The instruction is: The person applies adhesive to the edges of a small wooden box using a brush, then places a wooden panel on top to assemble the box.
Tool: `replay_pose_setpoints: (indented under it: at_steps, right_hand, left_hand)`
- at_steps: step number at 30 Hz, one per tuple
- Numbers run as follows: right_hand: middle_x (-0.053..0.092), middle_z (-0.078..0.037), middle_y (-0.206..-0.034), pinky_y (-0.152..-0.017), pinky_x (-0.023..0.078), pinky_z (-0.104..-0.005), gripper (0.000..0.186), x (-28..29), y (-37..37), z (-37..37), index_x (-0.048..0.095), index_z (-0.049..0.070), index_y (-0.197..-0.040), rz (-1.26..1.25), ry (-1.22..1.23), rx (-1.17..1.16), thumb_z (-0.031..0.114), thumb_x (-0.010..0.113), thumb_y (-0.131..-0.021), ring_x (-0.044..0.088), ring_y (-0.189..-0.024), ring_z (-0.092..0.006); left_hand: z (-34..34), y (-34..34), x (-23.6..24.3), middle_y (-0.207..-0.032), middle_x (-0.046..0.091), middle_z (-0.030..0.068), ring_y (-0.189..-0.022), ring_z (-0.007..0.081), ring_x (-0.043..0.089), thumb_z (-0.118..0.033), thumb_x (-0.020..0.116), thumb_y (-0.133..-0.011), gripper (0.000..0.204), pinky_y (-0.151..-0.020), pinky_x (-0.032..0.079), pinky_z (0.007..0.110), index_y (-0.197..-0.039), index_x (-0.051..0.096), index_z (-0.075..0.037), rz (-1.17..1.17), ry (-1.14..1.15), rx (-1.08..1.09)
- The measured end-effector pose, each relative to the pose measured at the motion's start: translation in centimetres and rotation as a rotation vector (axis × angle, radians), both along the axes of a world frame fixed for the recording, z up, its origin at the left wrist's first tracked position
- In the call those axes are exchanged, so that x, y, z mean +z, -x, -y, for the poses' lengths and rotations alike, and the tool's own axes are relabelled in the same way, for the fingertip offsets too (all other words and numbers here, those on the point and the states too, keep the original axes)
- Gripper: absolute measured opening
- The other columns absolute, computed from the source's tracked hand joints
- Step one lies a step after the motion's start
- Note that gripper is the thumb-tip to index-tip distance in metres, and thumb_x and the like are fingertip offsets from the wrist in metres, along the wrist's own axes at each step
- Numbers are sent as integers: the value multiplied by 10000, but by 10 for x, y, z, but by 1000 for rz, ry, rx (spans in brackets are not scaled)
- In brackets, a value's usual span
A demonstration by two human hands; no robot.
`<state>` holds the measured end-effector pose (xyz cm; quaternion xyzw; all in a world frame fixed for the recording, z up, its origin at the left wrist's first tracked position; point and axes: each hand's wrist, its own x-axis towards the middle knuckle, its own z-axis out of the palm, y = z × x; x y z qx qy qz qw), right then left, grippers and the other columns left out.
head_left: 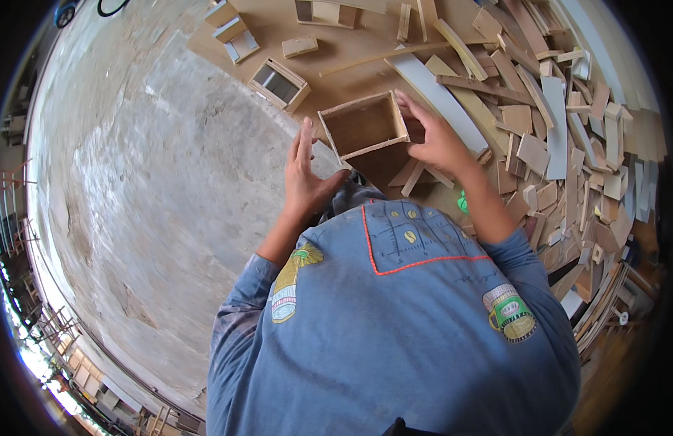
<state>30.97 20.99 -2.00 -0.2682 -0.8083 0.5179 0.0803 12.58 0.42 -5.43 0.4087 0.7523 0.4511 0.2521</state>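
An open-topped wooden box (364, 106) is held above the plywood board in front of me. My right hand (435, 140) grips its right side, thumb at the near corner and fingers along the side. My left hand (307, 174) is just left of the box, fingers stretched and thumb spread, holding nothing; whether it touches the box I cannot tell. Behind the box lie a smaller box with a pale insert (291, 98) and a short wood block (299, 46).
A heap of wood offcuts (532, 149) fills the right. More small boxes (227, 33) and long strips (407, 67) lie on the plywood board (274, 22) at the back. Grey concrete floor (133, 203) stretches to the left. A small green object (463, 203) is by my right arm.
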Motion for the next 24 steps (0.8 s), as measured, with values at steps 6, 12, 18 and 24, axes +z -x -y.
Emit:
replay_pose_setpoints:
  at_steps: [6,12,18,24]
  right_hand:
    - [430,-159,-1472,-1135,358,-404,1152,5,18,-35,274,131,-1525,62,-316,332,100,863,-535,434,-1337,-339]
    - [461,-154,-1441,-1132,358,-434,1202,-2,23,-45,323,153,-1496,91,-347,400,146,920,-452,439,-1323,-355]
    - [516,-157,-1372,-1103,383,-439,1110,-17,21,-48,395,125,-1447,37,-406,387,244,920,-477,483,-1264,-358]
    - [536,-151,-1353,-1081,410,-426,1022,-27,20,-47,429,88,-1418,13,-444,358,240,897,-522,494,-1248,-349]
  left_hand:
    - [-13,9,-3,-1477,444,151,-1266,360,469,-266,897,-557,1153,-1077,388,436,-1501,293,2,-248,-26,-52]
    - [-23,17,-7,-1442,482,135,-1298,358,438,-311,890,-558,1112,-1100,371,431,-1479,343,-12,-336,-21,-98]
    - [-29,21,-7,-1377,528,137,-1307,362,427,-313,873,-576,956,-1102,365,453,-1394,460,-40,-312,4,-121]
    - [-33,24,-4,-1313,561,147,-1297,374,434,-326,867,-587,870,-1088,374,461,-1326,508,-41,-317,44,-148]
